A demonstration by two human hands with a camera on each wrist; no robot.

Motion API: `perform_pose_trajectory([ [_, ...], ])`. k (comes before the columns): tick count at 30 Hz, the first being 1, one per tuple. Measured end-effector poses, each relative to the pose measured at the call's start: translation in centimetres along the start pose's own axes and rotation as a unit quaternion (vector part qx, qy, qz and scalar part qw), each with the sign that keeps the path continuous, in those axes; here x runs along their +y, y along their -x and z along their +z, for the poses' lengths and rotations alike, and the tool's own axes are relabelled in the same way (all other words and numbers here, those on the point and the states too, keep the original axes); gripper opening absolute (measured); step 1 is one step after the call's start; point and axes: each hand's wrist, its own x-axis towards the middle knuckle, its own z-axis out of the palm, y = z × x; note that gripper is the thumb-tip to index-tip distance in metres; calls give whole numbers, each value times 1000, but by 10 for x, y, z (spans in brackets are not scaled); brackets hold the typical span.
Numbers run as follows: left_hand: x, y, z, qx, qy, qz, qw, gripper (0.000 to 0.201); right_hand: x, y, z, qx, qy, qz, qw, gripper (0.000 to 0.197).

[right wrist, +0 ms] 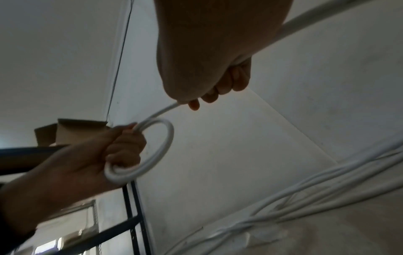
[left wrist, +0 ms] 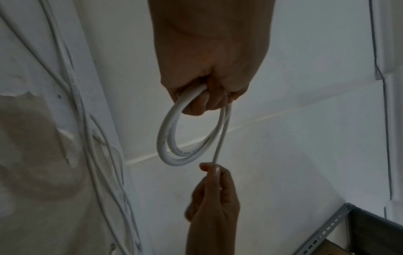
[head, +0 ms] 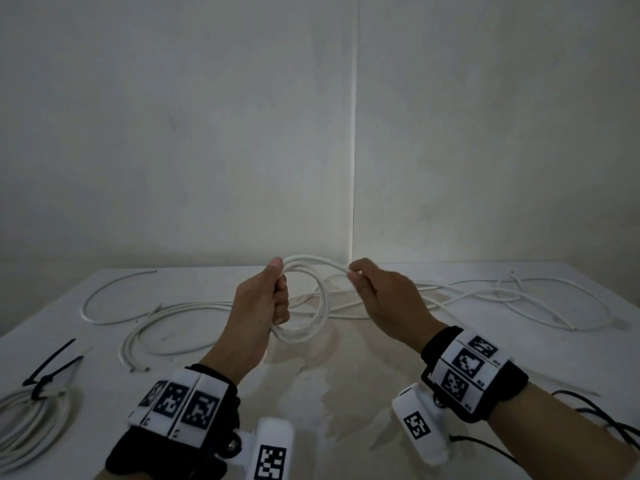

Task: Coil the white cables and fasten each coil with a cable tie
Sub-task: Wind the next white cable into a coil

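Observation:
A small coil of white cable (head: 313,306) hangs above the white table (head: 381,393), held in my left hand (head: 273,296), whose fingers are curled round its loops (left wrist: 167,138). My right hand (head: 367,285) pinches the strand that runs off the top of the coil (head: 332,263) and trails away to the right (right wrist: 305,20). In the right wrist view the coil (right wrist: 161,148) shows as a ring round the left hand's fingers (right wrist: 126,150). A finished white coil (head: 31,420) tied with a black cable tie (head: 45,382) lies at the table's front left.
Several loose white cables (head: 173,313) sprawl across the table, more at the right (head: 536,296). A loose black cable tie (head: 59,351) lies front left. Thin black wires (head: 606,417) run from the right wrist. A wall corner stands close behind the table.

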Motion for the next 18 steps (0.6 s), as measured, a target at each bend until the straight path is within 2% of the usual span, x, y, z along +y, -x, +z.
perform_pose_trajectory([
  [4, 8, 0, 7, 1, 27, 17, 999, 40, -8, 4, 8, -34, -99, 1, 995, 45],
  [8, 13, -1, 10, 2, 46, 30, 998, 41, -19, 4, 11, -39, -187, 2, 982, 26],
  [11, 14, -2, 3, -20, 36, 17, 999, 40, -14, -4, 1, 8, -152, 28, 988, 24],
  [14, 8, 3, -1, -73, -25, -18, 997, 41, -2, -15, -19, 65, -106, 50, 991, 20],
  [18, 0, 14, 3, -124, -73, -56, 988, 46, 3, -22, -36, 77, -48, 61, 994, 22],
])
